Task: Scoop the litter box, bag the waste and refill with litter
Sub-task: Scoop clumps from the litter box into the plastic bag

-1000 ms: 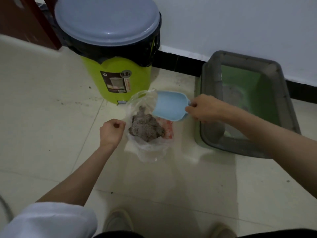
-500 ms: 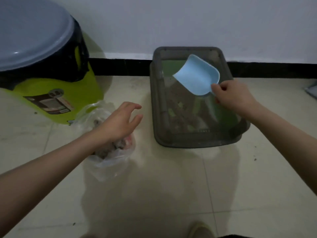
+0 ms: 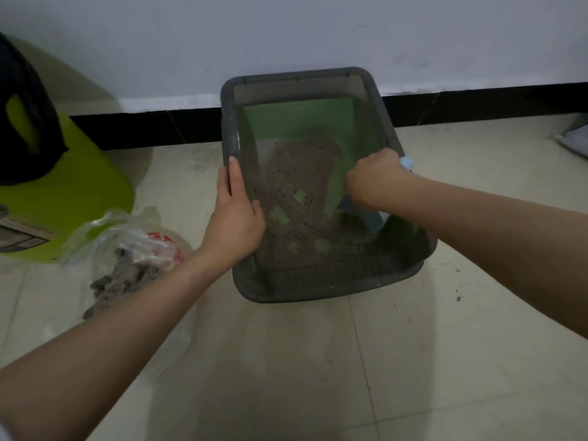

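A dark grey litter box (image 3: pixel 391 122) with a green floor stands against the wall, holding a thin patch of brownish litter (image 3: pixel 296 198). My left hand (image 3: pixel 237 214) grips the box's left rim. My right hand (image 3: pixel 374 179) is closed around the handle of a light blue scoop (image 3: pixel 366 218), whose blade is down in the litter at the box's right side. On the floor to the left lies a clear plastic bag (image 3: pixel 127 249) with grey clumped waste in it and some at its mouth.
A lime green pedal bin (image 3: pixel 60 198) with a dark liner stands at the far left. A black skirting strip (image 3: pixel 143 128) runs along the white wall. A grey object (image 3: pixel 572 141) shows at the right edge. Crumbs dot the tiled floor.
My left hand left the bag and took hold of the litter box rim. My right hand lowered the scoop from above the box into the litter. The view shifted toward the box.
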Tool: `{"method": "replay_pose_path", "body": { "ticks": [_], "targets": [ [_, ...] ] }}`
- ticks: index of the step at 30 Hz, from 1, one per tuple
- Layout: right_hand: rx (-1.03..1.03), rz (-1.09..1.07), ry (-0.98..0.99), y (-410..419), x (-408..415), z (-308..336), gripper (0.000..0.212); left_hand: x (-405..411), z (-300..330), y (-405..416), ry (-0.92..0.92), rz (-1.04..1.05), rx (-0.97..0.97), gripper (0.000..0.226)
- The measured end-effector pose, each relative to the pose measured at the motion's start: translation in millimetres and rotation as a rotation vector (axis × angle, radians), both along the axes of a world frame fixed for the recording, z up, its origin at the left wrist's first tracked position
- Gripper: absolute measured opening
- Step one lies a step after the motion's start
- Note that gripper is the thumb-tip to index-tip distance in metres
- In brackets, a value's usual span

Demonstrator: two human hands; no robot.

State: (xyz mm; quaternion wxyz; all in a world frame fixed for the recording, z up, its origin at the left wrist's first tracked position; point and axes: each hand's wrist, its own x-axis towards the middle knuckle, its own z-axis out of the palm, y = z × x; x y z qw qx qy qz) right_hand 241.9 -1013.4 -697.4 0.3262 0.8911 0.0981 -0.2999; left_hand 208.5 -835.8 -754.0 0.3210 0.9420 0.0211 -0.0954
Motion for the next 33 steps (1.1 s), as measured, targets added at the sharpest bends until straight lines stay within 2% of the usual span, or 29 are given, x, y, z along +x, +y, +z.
{"method": "replay_pose_path", "body": {
  "ticks": [4,8,10,11,14,19,22,25,29,33],
  "targets": [
    [-0.059,-0.067,0.196,-1,5,-3,0.021,-2,-2,0,-0.024,0.020,-0.017,0.068],
    [0.004,-0.285,0.345,-5,14,-6,0.036,-1,-4,2,-0.027,0.020,-0.046,0.067],
    [0.018,-0.381,0.391,-3,20,-11,0.026,-1,-4,2,-0.029,0.012,-0.055,0.067],
    [0.025,-0.400,0.408,-1,24,-14,0.020,-2,-4,3,-0.032,0.010,-0.060,0.067],
    [0.056,-0.437,0.495,9,35,-24,0.024,-2,-5,2,-0.040,0.004,-0.071,0.066],
    [-0.056,-0.442,0.707,45,57,-41,0.029,-2,-6,2,-0.049,0.014,-0.073,0.066],
    [-0.041,-0.559,0.827,59,73,-45,0.033,-2,-5,2,-0.049,0.014,-0.074,0.066],
    [0.126,-0.741,0.897,52,81,-47,0.037,-3,-5,2,-0.053,0.012,-0.084,0.065],
    [0.564,-1.035,0.841,23,75,-53,0.034,-2,-6,3,-0.058,0.015,-0.089,0.065],
    [0.918,-1.028,0.654,1,62,-50,0.036,-2,-7,3,-0.043,0.019,-0.103,0.066]
  ]
}}
